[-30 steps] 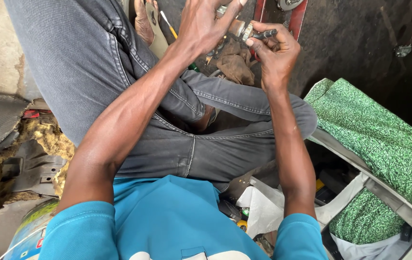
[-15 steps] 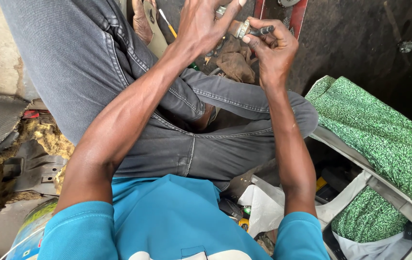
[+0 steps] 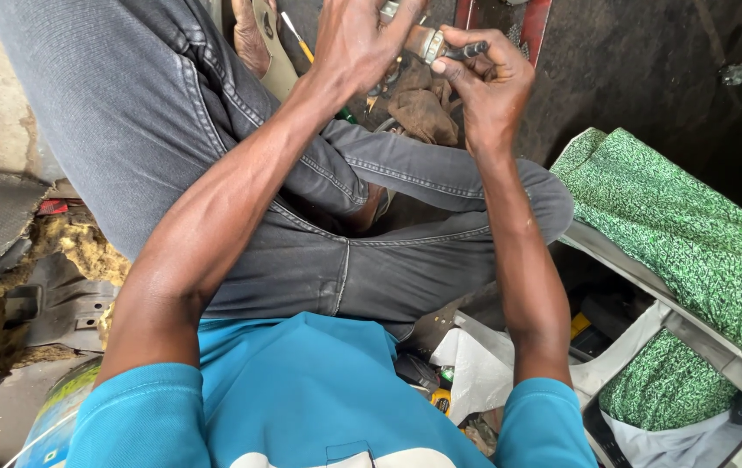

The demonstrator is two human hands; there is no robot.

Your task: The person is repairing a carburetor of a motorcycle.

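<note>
1. Change over the last second is small: both hands are raised slightly higher in view and held closer together; the small grey metal cylindrical part (image 3: 424, 40) is kept between them near the top edge.
2. Left hand (image 3: 355, 48): fingers curled around the grey part from the left, gripping it. Part of another metal piece above it is cut off by the frame edge.
3. Right hand (image 3: 490, 82): fingertips pinched on a thin black rod-like tool (image 3: 466, 50), its tip set against the end of the grey part.
4. Judged from this: fine work on the part is ongoing, with no regrip or put-down seen.
5. Hidden or unclear: what the tool's tip engages cannot be told; the part's far side is covered by the left fingers.
6. Nearby: brown rag (image 3: 423, 108) on the floor beyond the grey-trousered knees, yellow-handled tool (image 3: 296, 35) partly hidden, green patterned cloth (image 3: 683, 234) over an open case at right.
</note>
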